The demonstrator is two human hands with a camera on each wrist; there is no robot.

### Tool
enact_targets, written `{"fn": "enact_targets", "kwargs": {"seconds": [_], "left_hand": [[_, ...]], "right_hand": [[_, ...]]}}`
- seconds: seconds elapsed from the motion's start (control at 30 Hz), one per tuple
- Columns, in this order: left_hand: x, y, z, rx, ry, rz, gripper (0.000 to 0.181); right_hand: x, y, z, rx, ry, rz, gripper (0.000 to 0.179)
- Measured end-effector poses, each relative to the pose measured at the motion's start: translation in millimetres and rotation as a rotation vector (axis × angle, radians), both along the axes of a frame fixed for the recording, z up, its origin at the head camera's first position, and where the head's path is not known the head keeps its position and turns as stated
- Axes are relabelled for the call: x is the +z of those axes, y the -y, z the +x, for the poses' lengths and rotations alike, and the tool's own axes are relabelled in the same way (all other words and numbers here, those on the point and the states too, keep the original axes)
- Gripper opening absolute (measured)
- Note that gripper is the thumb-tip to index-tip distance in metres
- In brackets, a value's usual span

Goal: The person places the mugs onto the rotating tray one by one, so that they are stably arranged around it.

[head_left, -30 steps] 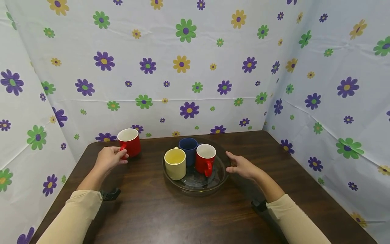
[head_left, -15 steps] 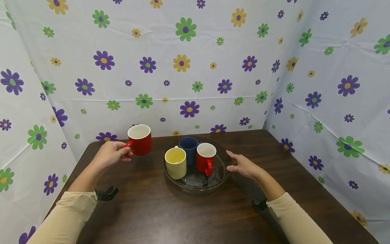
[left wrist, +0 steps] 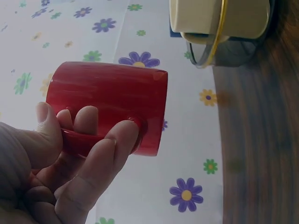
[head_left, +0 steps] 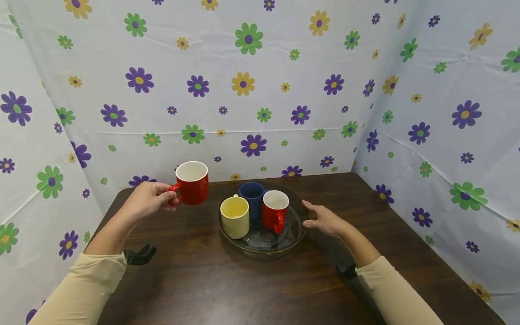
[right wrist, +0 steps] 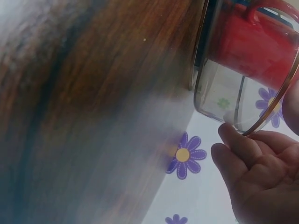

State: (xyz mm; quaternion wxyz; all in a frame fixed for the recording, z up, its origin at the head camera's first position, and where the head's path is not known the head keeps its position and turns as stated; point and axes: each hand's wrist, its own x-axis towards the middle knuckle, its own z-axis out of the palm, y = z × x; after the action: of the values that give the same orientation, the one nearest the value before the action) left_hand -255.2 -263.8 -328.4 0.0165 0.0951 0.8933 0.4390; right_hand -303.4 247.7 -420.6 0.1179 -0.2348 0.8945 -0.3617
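Note:
My left hand (head_left: 151, 197) grips the handle of a red mug (head_left: 194, 184) with a white inside, held upright in the air left of a round glass dish (head_left: 266, 252). In the left wrist view the fingers (left wrist: 88, 179) pass through and around the mug's handle. Inside the dish stand a pale yellow mug (head_left: 235, 225), a blue mug (head_left: 253, 196) and a second red mug (head_left: 273, 213), its handle facing toward me. At the dish's right side my right hand (head_left: 325, 220) touches the rim, thumb and fingers apart; the right wrist view shows fingertips (right wrist: 226, 130) against the glass.
The dish stands on a dark wooden table (head_left: 227, 293). White flower-patterned sheeting (head_left: 276, 104) closes in the back and both sides. Each wrist wears a black band; the left band (head_left: 140, 255) and right band (head_left: 346, 271) show near the sleeves.
My left hand has lifted the red mug from the table's back left and carried it up and to the right, toward the dish. The right hand and the dish have stayed in place.

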Motion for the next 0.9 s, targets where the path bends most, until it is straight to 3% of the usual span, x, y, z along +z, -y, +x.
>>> {"fn": "enact_targets", "kwargs": {"seconds": [0.3,0.47,0.9], "left_hand": [[15.1,-11.7,7.4,-0.026,-0.032,-0.006,0.027],[21.7,-18.4,11.0,-0.087,-0.053,0.0,0.024],[23.4,-39.4,12.2,-0.234,-0.06,0.053,0.017]], "right_hand": [[-0.3,-0.4,1.1,-0.007,-0.001,-0.006,0.074],[-0.6,-0.8,1.7,-0.009,-0.003,-0.011,0.073],[-0.6,-0.8,2.0,-0.009,0.01,-0.024,0.073]]}}
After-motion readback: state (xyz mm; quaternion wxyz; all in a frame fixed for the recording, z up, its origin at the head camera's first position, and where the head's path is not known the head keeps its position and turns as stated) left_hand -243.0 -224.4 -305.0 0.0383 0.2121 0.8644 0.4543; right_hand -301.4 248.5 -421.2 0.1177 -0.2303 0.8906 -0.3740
